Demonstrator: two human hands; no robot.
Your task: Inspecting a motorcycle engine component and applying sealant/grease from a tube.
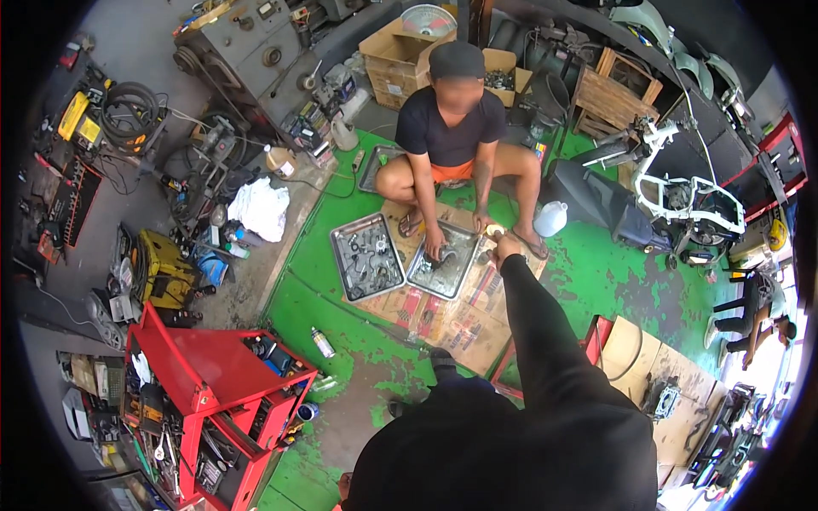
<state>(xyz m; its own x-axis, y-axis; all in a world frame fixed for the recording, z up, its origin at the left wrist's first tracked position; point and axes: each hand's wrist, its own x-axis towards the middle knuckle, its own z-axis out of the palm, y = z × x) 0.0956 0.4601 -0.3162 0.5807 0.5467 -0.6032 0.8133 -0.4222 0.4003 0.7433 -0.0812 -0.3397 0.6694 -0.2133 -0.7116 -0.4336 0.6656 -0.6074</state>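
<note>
My right arm, in a black sleeve, stretches forward. At its end my right hand (pixel 509 247) looks closed at a small pale-yellow round thing (pixel 494 230), whose kind I cannot make out. Right beside it is the left hand (pixel 482 220) of a person squatting opposite. That person's right hand (pixel 436 243) reaches into a metal tray (pixel 450 293) with liquid and dark parts. To its left, another metal tray (pixel 345 294) holds several small metal parts. Low in the picture, a bit of my left hand (pixel 344 485) shows beside my body; its fingers are mostly hidden.
Flattened cardboard (pixel 464 328) lies under the trays on the green floor. A white jug (pixel 551 219) stands by the person's foot. A spray can (pixel 323 342) is near a red tool cart (pixel 192 349). Right: a motorcycle frame (pixel 656 200) and a cardboard-topped surface (pixel 635 336) with parts.
</note>
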